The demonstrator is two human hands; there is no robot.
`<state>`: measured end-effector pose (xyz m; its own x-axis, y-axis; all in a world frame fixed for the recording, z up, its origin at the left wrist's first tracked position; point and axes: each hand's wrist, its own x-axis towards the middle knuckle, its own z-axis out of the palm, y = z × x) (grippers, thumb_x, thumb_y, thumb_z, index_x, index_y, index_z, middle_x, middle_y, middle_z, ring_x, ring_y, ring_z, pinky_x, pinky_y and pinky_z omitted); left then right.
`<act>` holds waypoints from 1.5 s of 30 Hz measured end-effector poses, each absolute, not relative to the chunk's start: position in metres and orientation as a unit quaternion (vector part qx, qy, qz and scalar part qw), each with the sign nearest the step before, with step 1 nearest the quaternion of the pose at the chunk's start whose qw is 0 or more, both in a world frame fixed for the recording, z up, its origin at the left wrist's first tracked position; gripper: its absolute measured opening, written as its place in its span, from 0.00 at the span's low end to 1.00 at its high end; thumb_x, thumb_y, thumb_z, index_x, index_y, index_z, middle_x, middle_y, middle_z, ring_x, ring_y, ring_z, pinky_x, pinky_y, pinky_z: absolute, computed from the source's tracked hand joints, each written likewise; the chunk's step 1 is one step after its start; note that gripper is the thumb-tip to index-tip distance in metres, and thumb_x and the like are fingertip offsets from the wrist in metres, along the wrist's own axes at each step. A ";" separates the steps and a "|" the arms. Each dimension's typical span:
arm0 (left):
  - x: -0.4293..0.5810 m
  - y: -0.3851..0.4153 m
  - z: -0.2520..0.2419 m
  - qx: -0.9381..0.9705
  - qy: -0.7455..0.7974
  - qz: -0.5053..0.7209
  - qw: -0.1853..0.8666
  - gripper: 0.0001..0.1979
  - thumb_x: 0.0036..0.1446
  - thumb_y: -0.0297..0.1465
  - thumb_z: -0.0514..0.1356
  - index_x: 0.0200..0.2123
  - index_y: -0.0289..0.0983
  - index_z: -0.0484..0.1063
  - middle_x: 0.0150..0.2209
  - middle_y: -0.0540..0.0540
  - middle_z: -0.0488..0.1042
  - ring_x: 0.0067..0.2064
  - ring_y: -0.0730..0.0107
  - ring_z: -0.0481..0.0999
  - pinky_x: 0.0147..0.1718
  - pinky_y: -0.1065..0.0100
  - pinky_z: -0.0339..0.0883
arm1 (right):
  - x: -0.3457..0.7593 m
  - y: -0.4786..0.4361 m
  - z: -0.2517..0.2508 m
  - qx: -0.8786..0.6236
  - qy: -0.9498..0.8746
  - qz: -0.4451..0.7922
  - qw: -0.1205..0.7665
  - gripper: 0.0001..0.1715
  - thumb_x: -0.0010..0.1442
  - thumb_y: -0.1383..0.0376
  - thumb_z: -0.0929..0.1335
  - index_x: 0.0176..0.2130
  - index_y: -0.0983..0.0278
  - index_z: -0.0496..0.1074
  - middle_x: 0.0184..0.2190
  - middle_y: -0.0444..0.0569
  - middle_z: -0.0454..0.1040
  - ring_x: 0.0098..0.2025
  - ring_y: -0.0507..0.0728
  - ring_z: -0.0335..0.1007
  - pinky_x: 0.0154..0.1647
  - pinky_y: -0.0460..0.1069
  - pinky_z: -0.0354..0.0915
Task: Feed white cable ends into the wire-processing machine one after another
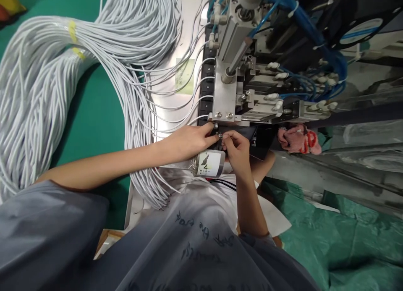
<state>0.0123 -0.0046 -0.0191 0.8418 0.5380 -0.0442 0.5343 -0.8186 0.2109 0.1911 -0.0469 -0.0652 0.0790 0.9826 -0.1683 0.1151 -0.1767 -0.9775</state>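
My left hand (198,140) reaches across the cable bundle to the front of the machine, its thumb and finger bent together near a tiny silvery metal piece (220,136). What that hand grips, if anything, is too small to make out. Facing it, my right hand (238,151) is closed in a pinch at the same metal piece. Just above both hands is the machine's metal block (224,95). Several thin white cables (176,91) run from the bundle into a row of black slots (207,87) along its left side.
A large bundle of white cables (126,43), bound with yellow ties (72,32), covers the green mat (91,110). Blue air hoses (333,60) loop over the machine. A pink cloth (297,139) lies at the right. A badge (210,163) hangs below my hands.
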 end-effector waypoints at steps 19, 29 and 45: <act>0.012 -0.002 -0.015 0.957 0.271 -0.019 0.101 0.18 0.58 0.20 0.51 0.51 0.31 0.68 0.42 0.38 0.68 0.31 0.71 0.73 0.24 0.71 0.64 | 0.186 -0.044 -0.069 -0.604 -0.450 0.466 0.465 0.06 0.55 0.64 0.66 0.27 0.63 0.66 0.20 0.39 0.64 0.23 0.49 0.58 0.26 0.46 0.56; 0.012 -0.007 -0.002 0.954 0.286 -0.049 0.074 0.14 0.54 0.17 0.52 0.42 0.28 0.71 0.37 0.38 0.69 0.32 0.66 0.73 0.24 0.68 0.62 | 0.178 -0.046 -0.086 -0.535 -0.418 0.545 0.491 0.22 0.58 0.50 0.65 0.23 0.62 0.56 0.18 0.37 0.48 0.20 0.47 0.41 0.21 0.46 0.44; 0.004 -0.009 0.000 0.916 0.399 -0.016 0.041 0.12 0.51 0.21 0.51 0.36 0.30 0.73 0.27 0.40 0.73 0.26 0.65 0.72 0.22 0.68 0.55 | 0.155 -0.115 -0.042 -0.626 -0.542 0.285 0.482 0.14 0.61 0.59 0.63 0.26 0.60 0.67 0.18 0.42 0.64 0.20 0.52 0.59 0.24 0.49 0.57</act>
<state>0.0041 -0.0092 -0.0001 0.6810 0.7297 -0.0617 0.7323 -0.6782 0.0616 0.1549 -0.1151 -0.0420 0.2499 0.9539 0.1662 0.4045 0.0531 -0.9130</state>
